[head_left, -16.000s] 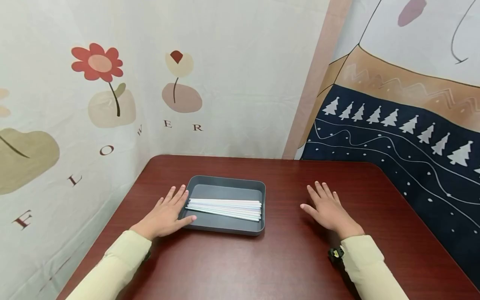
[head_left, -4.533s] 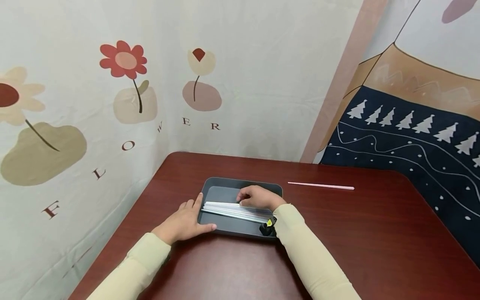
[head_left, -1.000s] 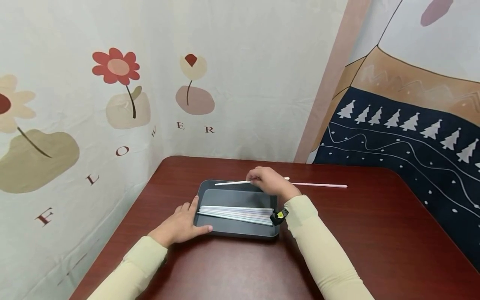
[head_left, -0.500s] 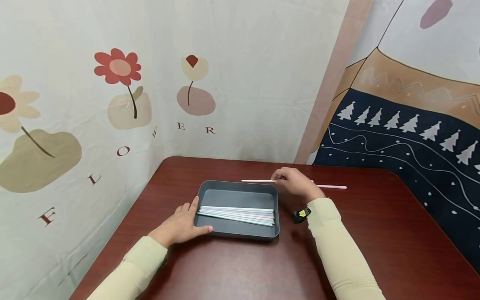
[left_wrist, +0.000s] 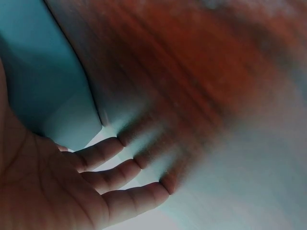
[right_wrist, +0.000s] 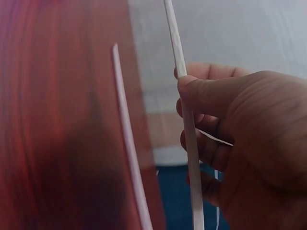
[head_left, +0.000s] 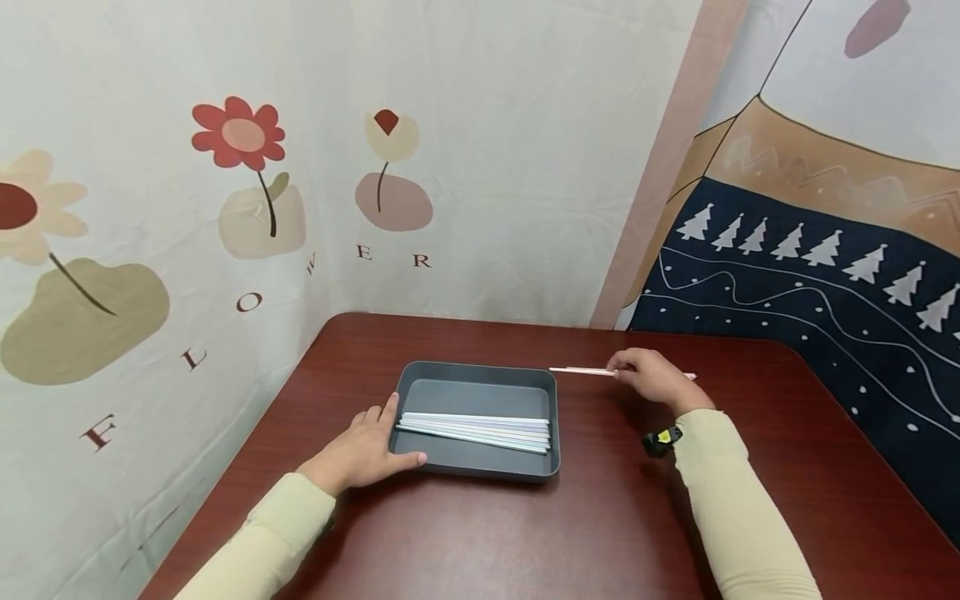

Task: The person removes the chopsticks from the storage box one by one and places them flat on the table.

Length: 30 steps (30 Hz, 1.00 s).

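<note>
In the head view a grey rectangular tray (head_left: 480,395) stands on the table, with several thin pale drinking straws (head_left: 476,430) lying lengthwise in it. My left hand (head_left: 358,447) rests at the tray's left end, fingers extended along the rim and thumb at the near corner. To the right of the tray, my right hand (head_left: 652,379) pinches one whitish straw (right_wrist: 192,158) between thumb and fingers. Beside it in the right wrist view is a pink straw (right_wrist: 126,124), apart from the held one. The right hand covers part of both in the head view.
The dark red-brown table (head_left: 480,542) reaches back to a pale curtain (head_left: 487,208) printed with flowers and letters. A navy cloth (head_left: 787,292) with white trees hangs at the right. A small black device (head_left: 662,441) is worn on the right wrist.
From over the tray, my right hand has carried the whitish straw rightward to the pink straw, which was put on the table earlier. My left hand stays at the tray's left end.
</note>
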Each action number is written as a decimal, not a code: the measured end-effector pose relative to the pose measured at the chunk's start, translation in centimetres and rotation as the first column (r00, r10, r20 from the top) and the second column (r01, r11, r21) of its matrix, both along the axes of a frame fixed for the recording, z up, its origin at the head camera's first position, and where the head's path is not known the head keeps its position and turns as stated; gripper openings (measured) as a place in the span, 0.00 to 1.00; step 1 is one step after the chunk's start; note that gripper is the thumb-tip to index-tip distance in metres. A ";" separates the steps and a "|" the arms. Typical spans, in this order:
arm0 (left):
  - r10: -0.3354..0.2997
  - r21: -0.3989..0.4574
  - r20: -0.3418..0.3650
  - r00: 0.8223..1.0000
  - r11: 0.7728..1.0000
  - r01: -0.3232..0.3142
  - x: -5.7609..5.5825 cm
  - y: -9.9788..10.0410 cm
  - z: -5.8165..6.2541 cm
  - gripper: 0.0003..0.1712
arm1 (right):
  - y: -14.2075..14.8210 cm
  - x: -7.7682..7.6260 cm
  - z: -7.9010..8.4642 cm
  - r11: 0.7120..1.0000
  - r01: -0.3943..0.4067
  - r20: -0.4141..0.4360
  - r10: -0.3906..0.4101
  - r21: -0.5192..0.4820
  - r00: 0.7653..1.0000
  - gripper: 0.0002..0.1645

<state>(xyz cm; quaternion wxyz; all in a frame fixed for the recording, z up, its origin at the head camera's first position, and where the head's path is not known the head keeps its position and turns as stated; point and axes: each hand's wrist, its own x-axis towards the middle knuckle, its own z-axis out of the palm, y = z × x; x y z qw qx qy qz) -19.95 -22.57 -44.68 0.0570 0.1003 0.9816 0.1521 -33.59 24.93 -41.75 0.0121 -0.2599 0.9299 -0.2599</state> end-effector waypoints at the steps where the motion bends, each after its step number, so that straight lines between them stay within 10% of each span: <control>1: 0.001 0.002 0.000 1.000 1.000 -0.001 0.0 0.0 0.0 0.73 | 0.5 0.0 -0.2 1.000 0.006 -0.002 -0.006 0.000 1.000 0.07; 30: 0.009 0.002 0.007 1.000 1.000 -0.009 0.0 -0.1 0.0 0.72 | 3.7 -1.7 -4.2 0.999 0.035 -0.012 -0.034 0.026 0.999 0.09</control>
